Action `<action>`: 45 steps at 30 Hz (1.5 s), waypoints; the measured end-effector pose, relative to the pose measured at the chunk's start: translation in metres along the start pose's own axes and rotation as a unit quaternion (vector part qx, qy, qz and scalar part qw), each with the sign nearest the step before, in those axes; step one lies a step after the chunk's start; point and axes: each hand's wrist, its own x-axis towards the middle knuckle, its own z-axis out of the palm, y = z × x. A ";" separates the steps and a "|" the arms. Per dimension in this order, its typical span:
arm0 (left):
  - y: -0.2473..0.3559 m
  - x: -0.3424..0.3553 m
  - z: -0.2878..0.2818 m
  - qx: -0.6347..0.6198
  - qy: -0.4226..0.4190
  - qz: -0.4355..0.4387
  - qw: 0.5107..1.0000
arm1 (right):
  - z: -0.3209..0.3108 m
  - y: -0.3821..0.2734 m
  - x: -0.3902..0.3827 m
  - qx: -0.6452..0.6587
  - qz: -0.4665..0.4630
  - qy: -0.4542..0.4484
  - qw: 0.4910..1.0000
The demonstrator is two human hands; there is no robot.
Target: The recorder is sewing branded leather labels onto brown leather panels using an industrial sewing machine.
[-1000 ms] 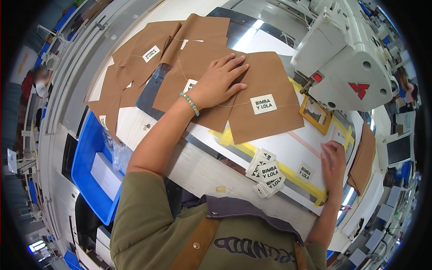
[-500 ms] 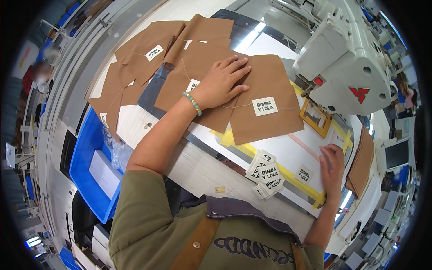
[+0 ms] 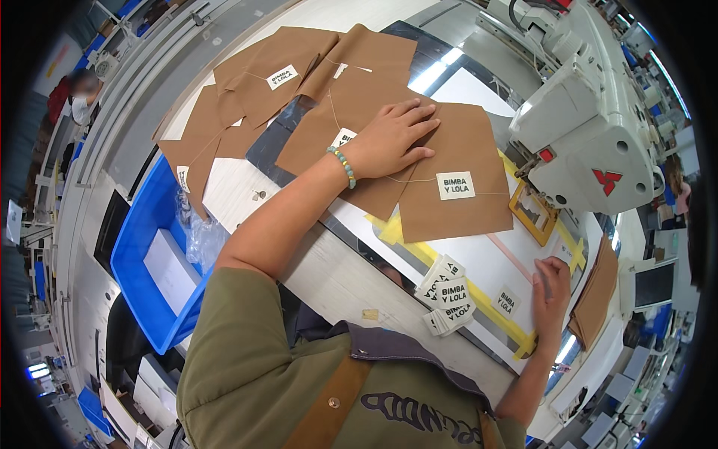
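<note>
My left hand (image 3: 390, 142) lies flat, fingers stretched, over the edges of two brown fabric or leather panels. The right-hand brown panel (image 3: 464, 142) has a white printed label (image 3: 455, 185) on it, with a thin thread running to either side. My right hand (image 3: 552, 293) rests at the right side of the white work sheet (image 3: 486, 262), its fingers loosely bent and apart, with nothing visible in them. A single label (image 3: 506, 301) lies beside it. Farther left sits a small stack of similar labels (image 3: 451, 293). The yellow frame (image 3: 533, 213) under the sewing machine head is just beyond my right hand.
The white sewing machine (image 3: 583, 127) stands at the right. More brown panels (image 3: 262, 67), threaded together, spread at the far left. A blue bin (image 3: 142, 277) with plastic wrap stands at the left. Stacked brown panels (image 3: 596, 295) lie right of my right hand. Yellow tape edges the sheet.
The whole view has shifted slightly, so the scene sits a little farther right. Against the panels and the sheet, both hands have stayed nearly in place.
</note>
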 end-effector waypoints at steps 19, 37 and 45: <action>-0.005 0.003 0.010 0.001 0.021 0.009 1.000 | 0.003 0.018 -0.004 -0.074 -0.075 0.069 0.992; 0.051 -0.045 -0.041 -0.053 0.233 0.067 0.969 | 0.006 0.065 0.000 -0.170 -0.059 0.112 0.977; 0.040 -0.253 -0.124 -0.283 0.297 -0.172 0.896 | -0.011 0.038 -0.010 -0.123 -0.035 0.126 0.984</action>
